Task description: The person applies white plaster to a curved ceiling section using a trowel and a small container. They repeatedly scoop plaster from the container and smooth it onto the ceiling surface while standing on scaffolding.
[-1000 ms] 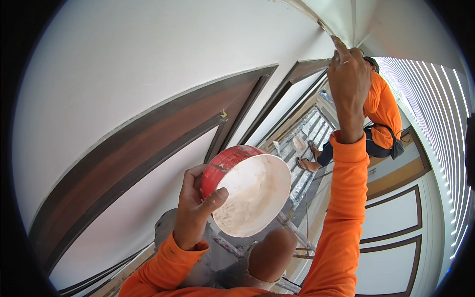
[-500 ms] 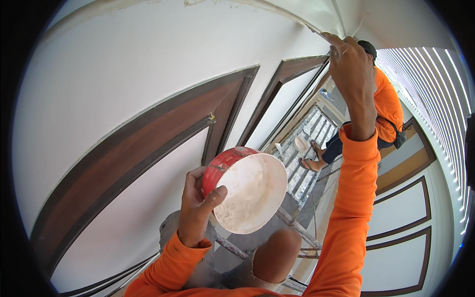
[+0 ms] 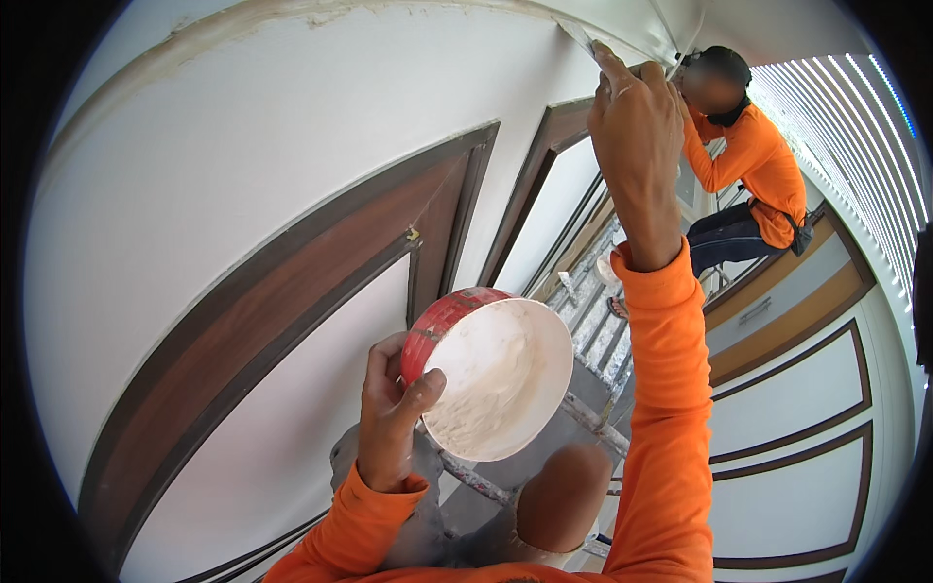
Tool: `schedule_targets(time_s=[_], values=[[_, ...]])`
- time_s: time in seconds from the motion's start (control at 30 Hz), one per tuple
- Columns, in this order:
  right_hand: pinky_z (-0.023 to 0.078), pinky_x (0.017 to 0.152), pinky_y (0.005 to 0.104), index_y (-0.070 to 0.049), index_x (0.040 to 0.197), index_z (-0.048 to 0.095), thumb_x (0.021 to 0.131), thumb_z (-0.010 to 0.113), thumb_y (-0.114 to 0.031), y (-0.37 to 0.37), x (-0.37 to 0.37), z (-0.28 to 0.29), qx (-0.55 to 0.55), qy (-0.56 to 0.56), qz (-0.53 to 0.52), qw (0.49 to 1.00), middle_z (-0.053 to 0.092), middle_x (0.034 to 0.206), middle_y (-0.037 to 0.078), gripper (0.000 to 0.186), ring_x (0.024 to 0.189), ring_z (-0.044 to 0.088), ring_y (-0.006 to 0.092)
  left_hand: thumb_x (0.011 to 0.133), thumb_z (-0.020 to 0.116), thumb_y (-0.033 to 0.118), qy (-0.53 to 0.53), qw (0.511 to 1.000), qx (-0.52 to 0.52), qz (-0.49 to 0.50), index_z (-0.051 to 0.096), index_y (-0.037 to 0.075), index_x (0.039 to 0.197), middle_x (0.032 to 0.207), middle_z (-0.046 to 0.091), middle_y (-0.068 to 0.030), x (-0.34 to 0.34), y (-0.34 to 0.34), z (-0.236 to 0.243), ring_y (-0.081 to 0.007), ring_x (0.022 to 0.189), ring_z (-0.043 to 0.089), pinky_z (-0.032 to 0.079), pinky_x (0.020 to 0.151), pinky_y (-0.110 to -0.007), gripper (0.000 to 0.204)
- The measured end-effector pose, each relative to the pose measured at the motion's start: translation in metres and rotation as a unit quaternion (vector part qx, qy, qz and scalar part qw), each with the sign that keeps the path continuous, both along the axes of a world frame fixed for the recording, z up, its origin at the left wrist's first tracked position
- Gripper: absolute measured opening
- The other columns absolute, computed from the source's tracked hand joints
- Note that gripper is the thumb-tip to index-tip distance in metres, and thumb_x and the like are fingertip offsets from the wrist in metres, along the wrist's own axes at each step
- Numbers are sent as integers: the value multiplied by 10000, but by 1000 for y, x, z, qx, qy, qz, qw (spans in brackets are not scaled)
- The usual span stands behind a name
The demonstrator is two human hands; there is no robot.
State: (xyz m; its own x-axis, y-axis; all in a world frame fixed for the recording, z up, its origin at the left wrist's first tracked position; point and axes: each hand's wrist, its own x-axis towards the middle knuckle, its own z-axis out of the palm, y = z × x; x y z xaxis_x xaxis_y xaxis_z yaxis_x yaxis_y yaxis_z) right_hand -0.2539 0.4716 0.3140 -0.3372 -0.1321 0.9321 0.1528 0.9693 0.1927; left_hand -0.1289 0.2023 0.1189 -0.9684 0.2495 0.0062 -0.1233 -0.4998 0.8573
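Observation:
My left hand (image 3: 394, 413) grips a round tub (image 3: 439, 328), red outside and white within, its thumb over the rim. The tub is tilted so its mouth faces me. Pale wet putty (image 3: 486, 398) lies smeared across its inside. Raised high, my right hand (image 3: 637, 136) is closed round a putty knife (image 3: 578, 37). The knife's thin blade points up and left, at the top of the white wall (image 3: 292, 126). Its handle is mostly hidden by my fingers. Rough filler (image 3: 292, 17) runs along the joint between wall and ceiling.
Dark-framed brown panelling (image 3: 262, 282) stands below the wall on my left. Another person (image 3: 758, 160) in an orange top is beyond my right arm. A splattered slatted platform (image 3: 583, 311) and scaffold bars (image 3: 476, 478) lie below. Panelled white doors (image 3: 792, 389) are at right.
My right hand with the putty knife has shifted left and slightly up along the top joint. The other person shows more fully, facing the wall. The tub sits slightly further right in view.

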Motion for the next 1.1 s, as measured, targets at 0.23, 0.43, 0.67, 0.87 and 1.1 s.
schedule_targets(time_s=[0.23,0.43,0.67,0.87,1.1], values=[[544,695,400,1,1232,724,978,592,-93,-6,5,9,25,11,16,999,636,958,213,302,836,654,310,877,787,296,-12,1000,7,7,468,-26,1387,1245,626,-138,0,0,2,-172,1115,616,494,986,-312,682],[538,730,449,35,1338,666,951,613,3,-24,1,-5,-114,-36,112,986,622,975,256,392,910,650,364,875,795,298,-11,1000,6,3,458,-32,1392,1254,625,-141,-1,2,1,-177,1127,617,493,995,-318,699],[570,849,480,-80,1261,757,900,625,-76,0,22,13,-10,-57,78,995,686,1012,216,384,953,689,372,891,785,273,7,1000,-15,6,477,-20,1388,1261,626,-138,1,12,-2,-184,1142,613,490,1007,-330,654],[582,877,509,-11,1026,787,864,596,-73,24,42,28,28,-76,-15,997,717,1053,212,258,1041,689,388,894,788,276,11,999,-34,5,476,-26,1387,1270,625,-144,2,8,0,-187,1145,613,491,1021,-338,656],[612,768,452,-22,986,796,829,633,-44,26,32,55,69,-79,-70,992,737,1015,159,228,978,708,324,894,796,280,7,1000,-28,-6,471,-33,1388,1273,626,-148,4,14,0,-192,1151,620,500,1020,-340,669]])
